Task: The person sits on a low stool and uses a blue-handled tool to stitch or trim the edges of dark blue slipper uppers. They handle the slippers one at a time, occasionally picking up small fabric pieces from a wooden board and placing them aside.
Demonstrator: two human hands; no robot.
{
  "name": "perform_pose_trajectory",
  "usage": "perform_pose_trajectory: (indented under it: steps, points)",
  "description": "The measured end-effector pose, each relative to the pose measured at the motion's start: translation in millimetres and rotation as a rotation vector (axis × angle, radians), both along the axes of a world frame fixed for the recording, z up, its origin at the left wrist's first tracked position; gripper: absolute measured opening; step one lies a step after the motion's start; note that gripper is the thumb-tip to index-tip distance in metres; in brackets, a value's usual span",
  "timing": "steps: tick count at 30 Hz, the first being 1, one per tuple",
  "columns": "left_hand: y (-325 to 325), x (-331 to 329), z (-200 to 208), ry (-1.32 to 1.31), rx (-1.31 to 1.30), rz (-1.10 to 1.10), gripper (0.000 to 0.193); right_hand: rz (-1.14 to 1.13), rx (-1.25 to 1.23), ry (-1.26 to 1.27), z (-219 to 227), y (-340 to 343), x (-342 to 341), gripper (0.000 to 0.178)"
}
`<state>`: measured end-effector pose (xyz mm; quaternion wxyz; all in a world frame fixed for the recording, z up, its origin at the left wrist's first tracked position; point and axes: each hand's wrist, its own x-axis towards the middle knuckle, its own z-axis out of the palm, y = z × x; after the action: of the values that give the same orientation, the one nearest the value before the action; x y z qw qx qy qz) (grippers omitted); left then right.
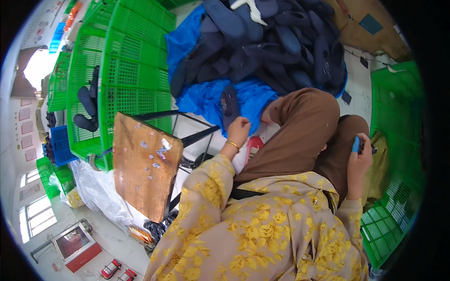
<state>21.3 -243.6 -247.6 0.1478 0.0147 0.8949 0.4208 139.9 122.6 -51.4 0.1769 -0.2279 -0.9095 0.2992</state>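
Observation:
My left hand [239, 130] is closed on the near end of a dark navy slip-on shoe [228, 105], which is held lengthwise in front of blue plastic sheeting [201, 98]. Beyond it rises a large heap of similar navy shoes [262, 51] on that sheeting, with a white strip [251, 10] lying on top. By my right knee, my right hand [360, 161] is closed around a small dark object, mostly hidden by the fingers. A blue cover [356, 144] wraps one of its fingers.
A wooden-topped stool [145, 164] with small scraps stuck on it stands at left. Behind it are stacked green plastic crates [136, 61], one holding several dark shoes [86, 103]. Another green crate [398, 107] is at right, and a cardboard box [375, 28] stands at far right.

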Motion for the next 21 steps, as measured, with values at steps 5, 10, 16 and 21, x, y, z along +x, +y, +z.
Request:
perform_pose_trajectory:
  steps: [5, 10, 16, 21]
  points:
    - [-65, 37, -13, -0.961, 0.134, 0.065, 0.028, 0.0, 0.17, 0.043, -7, 10, 0, 0.015]
    - [-139, 94, 40, -1.055, 0.284, 0.245, 0.034, -0.033, 0.152, 0.0, -10, 17, -7, 0.013]
    - [-200, 203, 50, -1.073, 0.213, 0.642, 0.024, 0.054, 0.185, -0.011, -18, 25, -14, 0.015]
    - [-251, 300, -10, -0.879, 0.23, 0.432, 0.023, 0.077, 0.287, -0.11, -14, 26, -16, 0.017]
